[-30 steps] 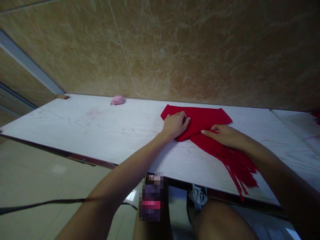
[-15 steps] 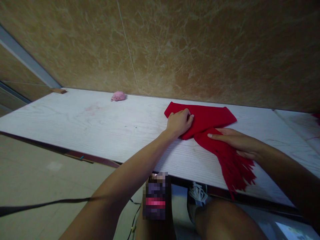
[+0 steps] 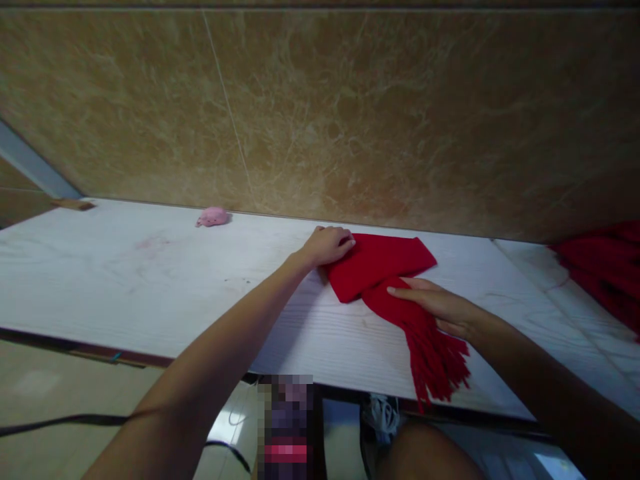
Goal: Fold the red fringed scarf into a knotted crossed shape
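Observation:
A red fringed scarf (image 3: 385,267) lies folded on the white wood-grain table (image 3: 150,280), its fringe end reaching the near edge. My left hand (image 3: 327,245) grips the folded scarf's far left corner. My right hand (image 3: 440,308) lies flat on the narrow strip of scarf that runs toward the fringe, fingers stretched out and together.
A small pink lump (image 3: 213,217) sits at the back of the table by the brown marble wall. More red cloth (image 3: 605,267) lies at the far right on a second white surface. A black cable runs across the floor at lower left. My knees are under the table edge.
My left hand slid from the fold's middle to its far left corner. My right hand moved down the strip toward the fringe. The view shifted right, showing more red cloth.

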Action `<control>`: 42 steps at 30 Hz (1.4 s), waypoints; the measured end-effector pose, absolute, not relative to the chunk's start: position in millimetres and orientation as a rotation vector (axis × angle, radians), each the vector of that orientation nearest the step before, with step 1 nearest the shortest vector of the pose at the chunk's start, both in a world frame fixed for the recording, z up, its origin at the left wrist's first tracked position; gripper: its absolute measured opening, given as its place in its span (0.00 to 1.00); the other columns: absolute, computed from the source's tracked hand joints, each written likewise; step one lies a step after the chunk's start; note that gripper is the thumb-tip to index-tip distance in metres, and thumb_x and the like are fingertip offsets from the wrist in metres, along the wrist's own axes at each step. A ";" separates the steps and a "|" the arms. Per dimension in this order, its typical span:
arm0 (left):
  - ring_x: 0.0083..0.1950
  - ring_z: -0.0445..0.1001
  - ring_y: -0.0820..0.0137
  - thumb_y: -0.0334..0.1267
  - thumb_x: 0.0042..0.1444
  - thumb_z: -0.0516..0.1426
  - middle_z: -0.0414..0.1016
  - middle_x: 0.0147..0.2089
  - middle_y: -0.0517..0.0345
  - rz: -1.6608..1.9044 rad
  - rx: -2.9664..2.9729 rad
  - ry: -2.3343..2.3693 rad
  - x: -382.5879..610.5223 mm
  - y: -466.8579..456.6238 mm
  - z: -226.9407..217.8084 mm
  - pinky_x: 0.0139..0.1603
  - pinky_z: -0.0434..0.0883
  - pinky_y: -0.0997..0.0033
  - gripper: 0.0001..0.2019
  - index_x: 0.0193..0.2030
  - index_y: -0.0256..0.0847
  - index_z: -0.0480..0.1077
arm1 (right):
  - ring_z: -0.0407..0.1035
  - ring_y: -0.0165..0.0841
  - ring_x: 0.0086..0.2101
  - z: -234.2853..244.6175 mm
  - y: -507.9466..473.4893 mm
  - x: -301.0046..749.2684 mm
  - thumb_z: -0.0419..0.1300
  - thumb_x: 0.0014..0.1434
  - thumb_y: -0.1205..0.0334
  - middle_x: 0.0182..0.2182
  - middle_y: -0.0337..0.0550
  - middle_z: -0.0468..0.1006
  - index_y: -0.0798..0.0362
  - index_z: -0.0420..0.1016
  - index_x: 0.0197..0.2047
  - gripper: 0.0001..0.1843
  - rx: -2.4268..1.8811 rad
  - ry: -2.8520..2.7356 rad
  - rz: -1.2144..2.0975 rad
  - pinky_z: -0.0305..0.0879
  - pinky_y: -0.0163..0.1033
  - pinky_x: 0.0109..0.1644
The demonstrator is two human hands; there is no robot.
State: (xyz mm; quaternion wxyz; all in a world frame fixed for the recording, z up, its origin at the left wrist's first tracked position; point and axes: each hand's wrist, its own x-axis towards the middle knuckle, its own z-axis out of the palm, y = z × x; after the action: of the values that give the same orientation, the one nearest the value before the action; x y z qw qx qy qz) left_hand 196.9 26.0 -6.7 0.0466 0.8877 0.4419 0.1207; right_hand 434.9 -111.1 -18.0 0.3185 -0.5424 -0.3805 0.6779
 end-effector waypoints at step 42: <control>0.27 0.60 0.73 0.63 0.46 0.73 0.69 0.24 0.64 0.450 1.695 1.131 203.5 1.9 -5.1 0.29 0.55 0.70 0.28 0.25 0.41 0.71 | 0.81 0.32 0.35 -16.8 -134.4 403.9 0.75 0.58 0.70 0.41 0.49 0.88 0.59 0.83 0.51 0.17 -1.235 -0.827 1.963 0.79 0.34 0.43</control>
State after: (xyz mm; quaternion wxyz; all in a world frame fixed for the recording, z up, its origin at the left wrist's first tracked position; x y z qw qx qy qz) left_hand 203.5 1.9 -5.1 0.5034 0.7017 0.4684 0.1864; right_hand 403.9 -134.4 -16.8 0.3330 -0.4729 -0.3167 0.7518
